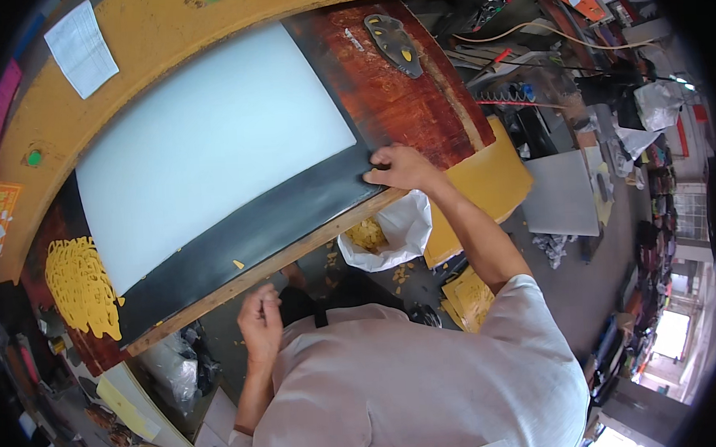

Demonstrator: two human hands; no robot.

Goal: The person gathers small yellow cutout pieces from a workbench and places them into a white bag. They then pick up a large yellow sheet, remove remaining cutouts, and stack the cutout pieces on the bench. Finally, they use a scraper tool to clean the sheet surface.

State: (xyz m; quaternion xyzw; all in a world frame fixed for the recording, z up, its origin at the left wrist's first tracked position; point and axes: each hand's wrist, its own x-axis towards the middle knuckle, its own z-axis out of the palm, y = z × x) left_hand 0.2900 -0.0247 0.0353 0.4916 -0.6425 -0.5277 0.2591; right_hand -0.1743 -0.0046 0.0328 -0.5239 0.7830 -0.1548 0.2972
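Note:
My right hand is at the right end of a black mat, by the table's front edge. Its fingers are curled toward the thumb; whatever lies between them is too small to make out. A large white sheet lies flat on the mat. In front of the table, close to my body, my left hand is raised with its fingers folded in; their inside is hidden. Small yellow scraps lie on the mat's near strip.
Yellow looped cut-outs are piled at the table's left end. A dark template-like piece rests on the red-brown board. Below the front edge stands a white bag with yellow scraps inside. A yellow curved beam spans the far side.

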